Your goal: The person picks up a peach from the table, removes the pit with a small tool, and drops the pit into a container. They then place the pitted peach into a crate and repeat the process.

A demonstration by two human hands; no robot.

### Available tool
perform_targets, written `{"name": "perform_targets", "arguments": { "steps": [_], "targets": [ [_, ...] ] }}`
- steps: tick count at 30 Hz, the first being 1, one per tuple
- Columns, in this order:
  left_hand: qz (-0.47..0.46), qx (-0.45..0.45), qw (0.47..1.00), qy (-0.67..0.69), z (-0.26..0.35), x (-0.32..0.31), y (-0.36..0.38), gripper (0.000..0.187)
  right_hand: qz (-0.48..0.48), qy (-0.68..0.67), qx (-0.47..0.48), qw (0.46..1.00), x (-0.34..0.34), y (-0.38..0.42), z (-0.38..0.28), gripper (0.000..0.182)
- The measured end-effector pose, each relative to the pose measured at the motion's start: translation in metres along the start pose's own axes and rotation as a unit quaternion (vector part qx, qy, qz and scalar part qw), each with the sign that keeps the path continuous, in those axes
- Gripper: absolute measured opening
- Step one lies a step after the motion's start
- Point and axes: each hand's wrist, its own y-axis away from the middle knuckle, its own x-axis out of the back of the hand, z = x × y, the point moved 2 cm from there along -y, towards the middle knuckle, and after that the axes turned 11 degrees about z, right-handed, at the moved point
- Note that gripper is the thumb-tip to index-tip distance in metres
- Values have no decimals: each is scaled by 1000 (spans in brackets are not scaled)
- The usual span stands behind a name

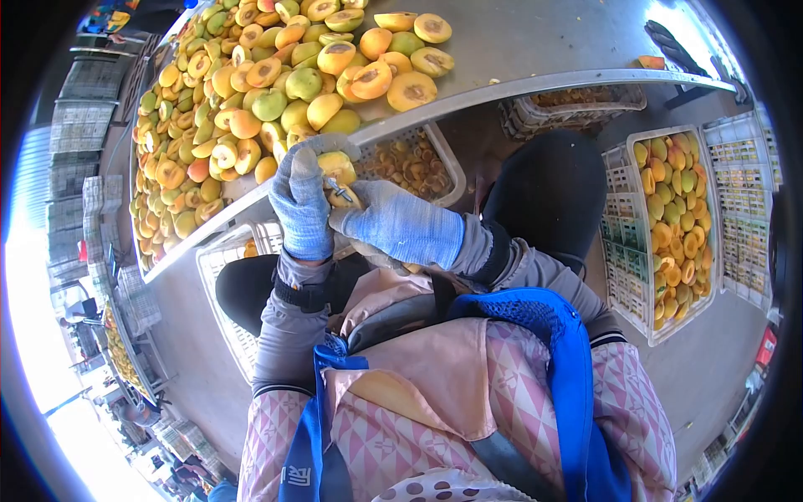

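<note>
Both hands wear blue-grey knitted gloves and meet at the table's front edge, above my lap. My left hand [303,201] is closed around a yellow peach [337,166], with its fingers curled over the far side. Close against it, my right hand [406,224] is closed on a small metal tool [341,191]. The tool's tip is at the near side of the fruit. Its exact shape and most of its handle are hidden by the glove. Halved peaches [268,105], yellow and green with red patches, lie heaped on the metal table [493,50] just beyond my hands.
Below the table edge stands a crate [456,171] of brownish pieces, with another such crate [577,102] farther right. At my right a white crate [661,335] holds peach halves beside an upright plastic crate [740,217]. Another white crate [219,276] stands at my left knee.
</note>
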Motion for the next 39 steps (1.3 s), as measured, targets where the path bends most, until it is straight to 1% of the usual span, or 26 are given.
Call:
{"name": "perform_targets", "arguments": {
  "steps": [1, 2, 4, 6, 7, 8, 10, 11, 13, 14, 16, 19, 20, 23, 26, 29, 32, 35, 38, 39],
  "targets": [
    [-1, -1, 1000, -4, 0, 0, 0, 46, -8, 8, -32, 999, 1, 3, -5, 29],
    [-4, 18, 1000, 0, 0, -1, 0, 46, -16, 16, -64, 998, 2, 4, -8, 29],
    [-9, 55, 998, 7, 2, -4, -1, 46, 12, 54, 3, 998, 4, -5, 4, 30],
    [-12, 64, 998, 16, -1, -2, -2, 45, 55, 118, 91, 987, 6, -6, 4, 31],
    [-13, 68, 997, 20, -2, -1, -3, 45, 84, 161, 144, 973, 8, -2, 0, 31],
    [6, 58, 998, -9, -1, 1, -5, 45, 113, 204, 199, 952, 8, 2, -7, 32],
    [42, 40, 996, -67, 0, 2, -8, 44, 154, 329, 178, 915, 4, 13, -15, 35],
    [42, 7, 997, -66, -1, 3, -8, 44, 173, 389, 165, 890, 3, 16, -16, 37],
    [40, -57, 995, -67, -3, 6, -8, 44, 168, 368, 209, 890, 3, 12, -9, 37],
    [23, -21, 998, -46, -7, 9, -10, 44, 166, 359, 232, 889, 4, 11, -7, 37],
    [-5, 50, 999, -3, -10, 16, -14, 43, 158, 378, 230, 883, 6, 10, -8, 36],
    [4, 120, 993, 10, 3, 8, -8, 42, 151, 384, 219, 884, 5, 9, -10, 35],
    [19, 120, 993, 13, 4, 6, -8, 42, 149, 381, 211, 888, 4, 9, -9, 35],
    [31, 94, 995, 5, -10, 12, -12, 44, 142, 290, 201, 925, 4, 4, -1, 37],
    [-44, 142, 989, 2, -5, 11, -16, 43, 128, 238, 196, 943, 6, -3, 9, 39],
    [-20, 183, 981, 66, -1, 6, -13, 41, 128, 356, 170, 910, 3, 1, -4, 39],
    [14, 272, 956, 109, -5, 5, -12, 40, 128, 390, 153, 899, 3, 3, -1, 40],
    [53, 212, 972, 80, -3, 5, -12, 42, 111, 401, 153, 896, 2, 3, -4, 40],
    [19, 191, 981, -7, 1, 9, -12, 44, 112, 386, 177, 899, 4, 1, -1, 39],
    [19, 187, 982, -11, 1, 9, -11, 45, 103, 362, 171, 910, 5, 0, 1, 38]
  ]
}}
